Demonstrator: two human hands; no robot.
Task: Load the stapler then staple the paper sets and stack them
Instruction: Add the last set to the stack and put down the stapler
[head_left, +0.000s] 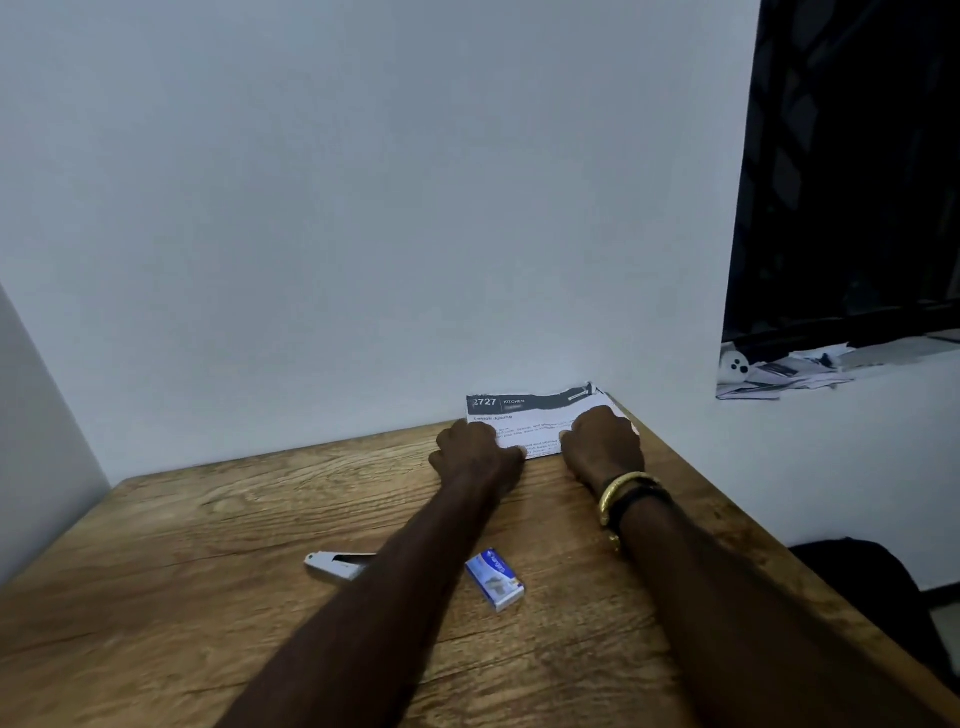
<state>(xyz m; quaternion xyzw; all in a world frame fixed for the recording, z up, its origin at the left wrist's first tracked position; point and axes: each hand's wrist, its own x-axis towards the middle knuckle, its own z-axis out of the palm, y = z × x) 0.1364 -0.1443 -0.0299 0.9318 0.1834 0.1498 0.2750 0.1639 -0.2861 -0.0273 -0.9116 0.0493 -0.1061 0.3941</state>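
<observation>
Fingers of left hand (478, 453) and right hand (603, 442) curl round flat printed paper sheets (527, 410) on grainy wooden table (249, 525).

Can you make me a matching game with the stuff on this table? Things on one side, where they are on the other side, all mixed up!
Things:
1. stapler
2. staple box
3. paper
4. gold bangle

Places:
A. on the table, between the left forearm and the right forearm
B. round the right wrist
C. partly hidden by the left forearm
D. at the table's far corner by the wall, under the left hand and the right hand

Pairs: 1-C, 2-A, 3-D, 4-B
</observation>
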